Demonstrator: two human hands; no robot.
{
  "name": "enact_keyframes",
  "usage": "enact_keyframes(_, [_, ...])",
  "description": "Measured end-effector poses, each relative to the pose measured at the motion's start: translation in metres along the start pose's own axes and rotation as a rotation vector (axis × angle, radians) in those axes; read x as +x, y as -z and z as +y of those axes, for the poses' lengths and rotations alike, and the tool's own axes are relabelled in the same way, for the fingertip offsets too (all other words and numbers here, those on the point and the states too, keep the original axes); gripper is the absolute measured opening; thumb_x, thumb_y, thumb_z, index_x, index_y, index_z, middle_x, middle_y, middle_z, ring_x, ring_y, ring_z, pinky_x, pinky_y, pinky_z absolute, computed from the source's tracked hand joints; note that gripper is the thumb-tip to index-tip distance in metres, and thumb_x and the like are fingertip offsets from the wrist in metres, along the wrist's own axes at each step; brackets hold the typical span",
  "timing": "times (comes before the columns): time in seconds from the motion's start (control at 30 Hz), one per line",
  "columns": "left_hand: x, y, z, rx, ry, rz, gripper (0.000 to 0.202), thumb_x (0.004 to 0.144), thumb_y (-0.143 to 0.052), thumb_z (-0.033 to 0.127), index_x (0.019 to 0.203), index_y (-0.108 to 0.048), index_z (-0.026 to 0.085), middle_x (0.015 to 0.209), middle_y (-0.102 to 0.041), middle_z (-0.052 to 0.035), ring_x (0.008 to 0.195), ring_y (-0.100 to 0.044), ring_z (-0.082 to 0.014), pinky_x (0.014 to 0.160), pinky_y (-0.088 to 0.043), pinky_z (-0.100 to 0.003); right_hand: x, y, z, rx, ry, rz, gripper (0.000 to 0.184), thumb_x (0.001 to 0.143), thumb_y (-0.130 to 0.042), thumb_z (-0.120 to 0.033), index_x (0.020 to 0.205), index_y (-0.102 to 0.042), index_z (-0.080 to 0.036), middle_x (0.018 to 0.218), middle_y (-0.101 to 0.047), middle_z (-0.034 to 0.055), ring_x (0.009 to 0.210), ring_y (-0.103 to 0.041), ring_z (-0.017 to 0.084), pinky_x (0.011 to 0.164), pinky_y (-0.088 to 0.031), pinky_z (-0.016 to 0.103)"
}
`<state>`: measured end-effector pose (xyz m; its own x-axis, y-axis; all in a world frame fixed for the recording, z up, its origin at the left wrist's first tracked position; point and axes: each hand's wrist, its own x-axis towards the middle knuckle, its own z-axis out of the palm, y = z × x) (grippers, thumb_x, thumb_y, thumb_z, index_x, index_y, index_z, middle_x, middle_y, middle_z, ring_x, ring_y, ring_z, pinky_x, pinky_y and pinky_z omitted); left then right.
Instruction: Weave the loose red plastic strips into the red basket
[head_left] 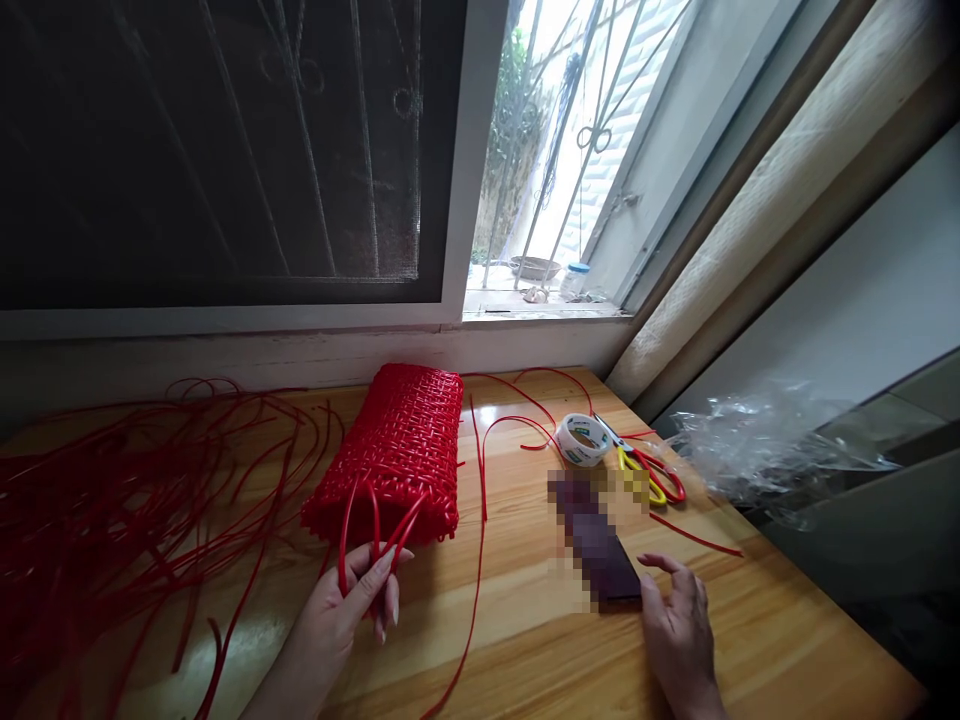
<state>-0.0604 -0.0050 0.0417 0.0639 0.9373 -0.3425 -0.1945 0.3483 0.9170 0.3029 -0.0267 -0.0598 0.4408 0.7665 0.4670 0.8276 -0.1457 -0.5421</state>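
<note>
A woven red plastic basket [409, 430] lies on its side on the wooden table, its opening facing me. My left hand [360, 595] is closed around a few red plastic strips [375, 520] that loop out of the basket's rim. My right hand [681, 625] rests at the table's right side, holding nothing, with thumb and index finger apart. Its thumb is at the near end of a dark flat object like a phone [611, 555], whose surface is partly blurred into blocks.
Loose red strips [217, 480] are heaped on the left of the table [525, 640]. A roll of tape [583, 440] and yellow-and-red-handled scissors [645, 472] lie right of the basket. Crumpled clear plastic [780, 445] sits beyond the right edge. A barred window [570, 150] stands behind.
</note>
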Motion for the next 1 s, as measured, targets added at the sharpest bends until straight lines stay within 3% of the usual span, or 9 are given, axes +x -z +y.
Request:
enact_keyframes(0.23, [-0.003, 0.002, -0.001, 0.058, 0.034, 0.059, 0.057, 0.056, -0.069, 0.054, 0.094, -0.066, 0.012, 0.04, -0.046, 0.0058, 0.041, -0.037, -0.0077, 0.045, -0.032, -0.02, -0.004, 0.001, -0.002, -0.007, 0.026, 0.012, 0.025, 0.077, -0.038, -0.036, 0.093, -0.049, -0.02, 0.094, -0.056, 0.0102, 0.09, -0.049, 0.028, 0.08, -0.038, 0.041])
enact_keyframes(0.77, [0.0, 0.002, -0.009, 0.029, 0.052, 0.049, 0.057, 0.052, -0.072, 0.054, 0.09, -0.066, 0.012, 0.043, -0.048, 0.0049, 0.043, -0.04, -0.0088, 0.044, -0.032, -0.02, 0.004, -0.004, -0.007, 0.023, 0.086, -0.158, 0.031, 0.08, -0.037, -0.036, 0.102, -0.051, -0.019, 0.104, -0.056, 0.0096, 0.101, -0.048, 0.027, 0.088, -0.038, 0.044])
enact_keyframes(0.9, [0.001, -0.002, -0.009, 0.021, 0.039, -0.007, 0.058, 0.055, -0.07, 0.056, 0.092, -0.066, 0.012, 0.043, -0.051, 0.0035, 0.044, -0.042, -0.0097, 0.045, -0.034, -0.021, -0.009, -0.004, -0.032, 0.162, -0.057, -0.12, 0.031, 0.081, -0.039, -0.04, 0.101, -0.051, -0.019, 0.103, -0.056, 0.0094, 0.099, -0.051, 0.026, 0.085, -0.041, 0.041])
enact_keyframes(1.0, [0.0, -0.008, -0.009, 0.011, 0.03, -0.042, 0.054, 0.056, -0.069, 0.055, 0.089, -0.066, 0.012, 0.046, -0.054, 0.0016, 0.046, -0.044, -0.0106, 0.044, -0.035, -0.021, -0.018, -0.011, -0.072, 0.347, -0.031, -0.225, 0.025, 0.086, -0.037, -0.036, 0.099, -0.049, -0.019, 0.096, -0.059, 0.0079, 0.09, -0.056, 0.021, 0.078, -0.045, 0.034])
